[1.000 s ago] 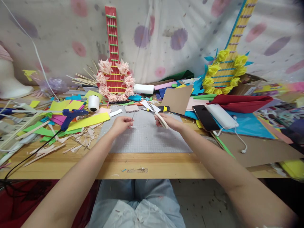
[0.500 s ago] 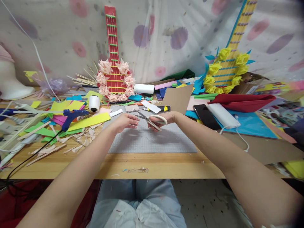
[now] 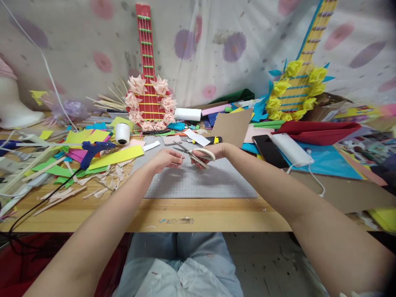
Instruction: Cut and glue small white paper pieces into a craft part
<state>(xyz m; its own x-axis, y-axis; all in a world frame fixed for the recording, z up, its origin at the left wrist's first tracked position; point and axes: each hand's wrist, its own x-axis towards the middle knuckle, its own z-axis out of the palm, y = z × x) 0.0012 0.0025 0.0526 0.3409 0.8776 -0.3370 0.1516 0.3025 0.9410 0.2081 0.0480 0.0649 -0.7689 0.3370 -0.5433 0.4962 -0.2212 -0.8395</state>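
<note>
My right hand (image 3: 206, 154) is closed round white-handled scissors (image 3: 194, 156). Their metal blades are spread and point to the left, toward my other hand. My left hand (image 3: 168, 160) pinches a thin white strip (image 3: 182, 155) between its fingertips, close to the blades; whether the blades touch it I cannot tell. Both hands are above the grey cutting mat (image 3: 198, 185). Just beyond the scissors lie a white slip of paper (image 3: 197, 137), a small pale card (image 3: 172, 140) and a yellow-and-black cutter (image 3: 215, 140).
A blue glue gun (image 3: 89, 154) stands at left among paper scraps (image 3: 108, 179). Behind the mat are a red paper guitar (image 3: 150, 99) with pink flowers and a yellow one (image 3: 295, 95). A phone (image 3: 268, 150) and white power bank (image 3: 291, 149) lie at right.
My hands have come slightly closer together, the scissors shifting a little left toward my left hand. The thin white strip now shows more clearly at its fingertips.
</note>
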